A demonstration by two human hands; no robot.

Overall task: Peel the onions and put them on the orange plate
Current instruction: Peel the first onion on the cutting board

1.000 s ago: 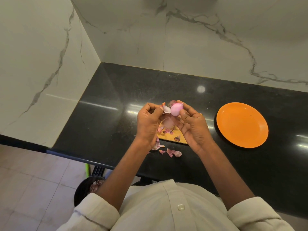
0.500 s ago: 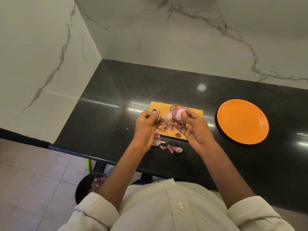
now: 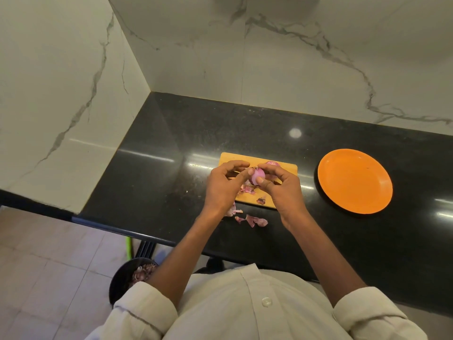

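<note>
A small pink peeled onion [image 3: 257,176] is held between both hands just above the wooden cutting board [image 3: 289,169]. My right hand [image 3: 282,187] grips it from the right, thumb under it. My left hand [image 3: 224,185] pinches at its left side with thumb and fingertips. A second purple onion [image 3: 273,163] lies on the board behind my right hand, mostly hidden. The orange plate [image 3: 355,184] stands to the right on the black counter, with no onion on it.
Loose onion skins [image 3: 256,220] lie on the counter in front of the board, and more on the board [image 3: 247,190]. A dark bin [image 3: 132,278] with skins in it stands on the floor at the lower left. Marble walls close the counter's back and left.
Both hands have lowered the onion from mid-air to just over the board. The skin piece seen in my left hand a second ago is gone.
</note>
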